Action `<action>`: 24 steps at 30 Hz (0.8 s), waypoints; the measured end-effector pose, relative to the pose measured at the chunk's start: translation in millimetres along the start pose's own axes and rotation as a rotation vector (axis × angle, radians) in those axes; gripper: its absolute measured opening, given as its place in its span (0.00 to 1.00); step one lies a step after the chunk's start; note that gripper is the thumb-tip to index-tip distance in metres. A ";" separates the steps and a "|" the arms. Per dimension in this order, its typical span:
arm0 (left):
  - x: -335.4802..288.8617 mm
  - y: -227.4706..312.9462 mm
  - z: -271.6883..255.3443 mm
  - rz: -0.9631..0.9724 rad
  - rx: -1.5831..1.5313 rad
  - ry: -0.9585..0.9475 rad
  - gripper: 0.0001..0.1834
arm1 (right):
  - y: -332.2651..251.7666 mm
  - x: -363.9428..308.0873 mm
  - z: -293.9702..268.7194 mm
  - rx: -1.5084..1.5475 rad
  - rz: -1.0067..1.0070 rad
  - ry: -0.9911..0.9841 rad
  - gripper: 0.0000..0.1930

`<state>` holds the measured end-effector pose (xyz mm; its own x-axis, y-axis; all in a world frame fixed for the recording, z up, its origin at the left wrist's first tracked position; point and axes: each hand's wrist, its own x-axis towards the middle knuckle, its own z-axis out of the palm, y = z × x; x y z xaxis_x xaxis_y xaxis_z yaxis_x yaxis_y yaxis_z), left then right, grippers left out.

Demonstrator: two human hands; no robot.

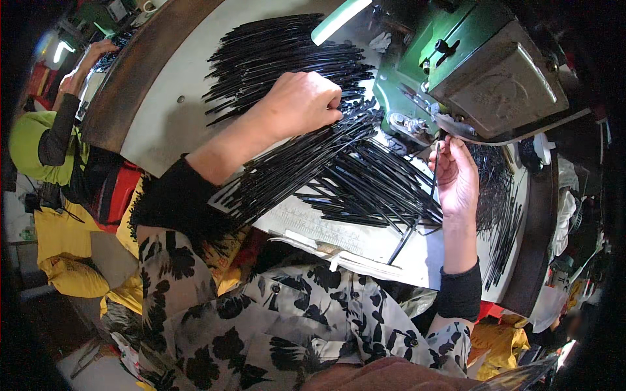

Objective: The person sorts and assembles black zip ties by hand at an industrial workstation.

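At the near edge of the white worktop point(425, 255), crossed black strips point(378, 186) lay between the forearms. Just beyond, the right hand point(456, 171) pinched one single strip point(435, 171) roughly upright beside the green-and-grey machine point(499, 85). The step in hand was judged to be presenting that strip to the machine; the next move appeared to call for aligning its end. The right hand stood raised, fingertips uppermost. Reaching farther, the left hand point(301, 101) was curled nearly closed, knuckles up, above a diagonal bundle point(293, 163); whether it gripped any could not be determined. Beyond lay a broad pile point(280, 49).
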<state>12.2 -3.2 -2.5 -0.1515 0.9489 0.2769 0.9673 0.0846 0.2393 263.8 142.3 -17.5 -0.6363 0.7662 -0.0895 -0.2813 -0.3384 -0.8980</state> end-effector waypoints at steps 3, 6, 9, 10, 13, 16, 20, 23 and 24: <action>-1.5 -8.2 4.5 0.054 0.057 0.043 0.07 | 0.5 0.1 0.6 -0.010 0.013 -0.023 0.08; -10.9 -4.3 -11.1 0.057 0.201 0.012 0.07 | -2.6 -0.7 8.9 -0.007 0.033 -0.062 0.08; -1.7 -0.6 -3.4 0.096 0.194 -0.006 0.06 | -3.5 -2.2 2.5 -0.011 0.020 -0.021 0.07; 0.1 1.0 -0.7 0.106 0.188 -0.006 0.06 | -3.7 -2.8 0.3 -0.013 0.016 -0.011 0.07; -10.1 2.4 -2.3 0.106 0.208 0.009 0.06 | -0.2 0.5 3.5 -0.007 0.040 -0.032 0.07; -11.7 4.3 -1.6 0.127 0.195 0.030 0.06 | -1.6 -1.5 3.5 -0.008 0.034 -0.051 0.07; -7.3 -5.5 1.0 0.178 0.185 0.065 0.06 | -1.8 -2.7 7.3 -0.014 0.046 -0.026 0.07; -6.0 -8.2 3.3 0.229 0.151 0.092 0.05 | -1.2 -2.4 7.0 -0.013 0.046 -0.037 0.07; -6.1 -8.9 4.1 0.256 0.134 0.109 0.05 | -0.7 -1.8 6.4 -0.011 0.045 -0.048 0.07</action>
<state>5.4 -8.4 -10.1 0.0869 0.9069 0.4123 0.9939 -0.1069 0.0257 260.5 137.7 -14.0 -0.6820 0.7231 -0.1096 -0.2439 -0.3661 -0.8980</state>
